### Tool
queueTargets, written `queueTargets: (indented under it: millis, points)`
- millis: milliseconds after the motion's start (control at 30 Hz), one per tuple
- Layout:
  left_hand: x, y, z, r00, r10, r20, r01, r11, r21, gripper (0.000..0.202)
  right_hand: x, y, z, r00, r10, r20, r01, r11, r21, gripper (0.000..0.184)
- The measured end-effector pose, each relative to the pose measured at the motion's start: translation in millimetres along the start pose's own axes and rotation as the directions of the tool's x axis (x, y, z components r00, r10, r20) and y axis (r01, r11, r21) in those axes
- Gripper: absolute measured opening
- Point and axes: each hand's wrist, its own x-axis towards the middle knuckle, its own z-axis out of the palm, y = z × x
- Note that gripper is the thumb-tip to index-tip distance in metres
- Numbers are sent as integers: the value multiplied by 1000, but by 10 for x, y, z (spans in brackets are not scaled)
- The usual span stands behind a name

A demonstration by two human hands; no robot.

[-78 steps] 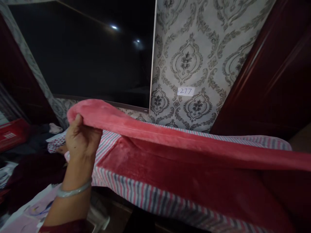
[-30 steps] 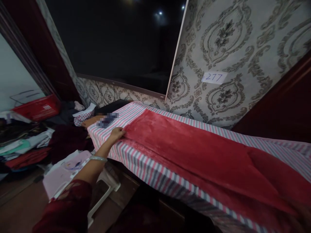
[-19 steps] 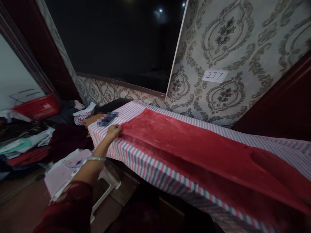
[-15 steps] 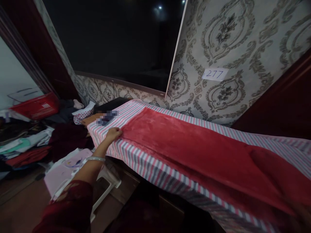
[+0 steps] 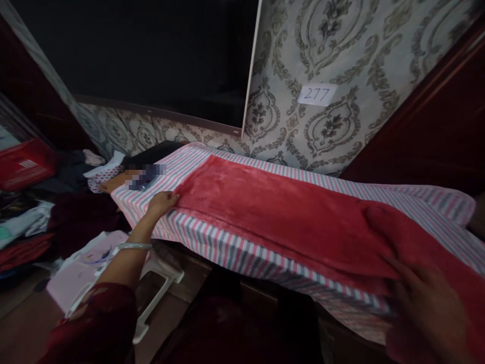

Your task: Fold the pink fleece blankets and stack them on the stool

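A long piece of red plush cloth [image 5: 273, 212], laid in layers, stretches over a striped sheet [image 5: 227, 247] in pink, grey and white. At its near left corner, my left hand [image 5: 162, 203] has its fingers closed on the edge, with a bangle on the wrist. On the right, my right hand [image 5: 428, 298] grips the front edge of the cloth, dim and somewhat blurred. Beside it the cloth bulges in a loose fold and runs off to the lower right.
A pixelated dark item [image 5: 146, 177] lies at the sheet's left end. A large black screen [image 5: 151, 55] hangs on patterned wallpaper behind, near a paper marked 277 [image 5: 317, 94]. Heaped clothes [image 5: 76, 217], a red bag [image 5: 26, 164] and a pink-topped stool [image 5: 83, 268] stand left.
My right hand has come further into view, moving left along the cloth's front edge. The fold at the right has shifted and bulges more. My left hand stays at the corner; the camera has turned slightly.
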Motion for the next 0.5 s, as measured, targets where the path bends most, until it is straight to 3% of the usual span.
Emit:
queueTargets:
  millis: [100, 200, 400, 500]
  points:
    - [24, -20, -31, 1000, -28, -3, 28, 999, 18, 27, 21, 67, -62, 987, -141, -73, 137, 989, -51, 44]
    - [32, -65, -70, 998, -61, -9, 61, 998, -2, 27, -20, 202, -88, 981, -103, -161, 91, 992, -84, 42]
    - [34, -54, -51, 999, -45, 27, 38, 978, 207, 26, -243, 267, 58, 975, -220, -24, 217, 972, -94, 38]
    - [55, -21, -32, 999, -27, 43, 14, 961, 276, 30, -318, 250, 123, 970, -242, -31, 239, 967, -92, 36]
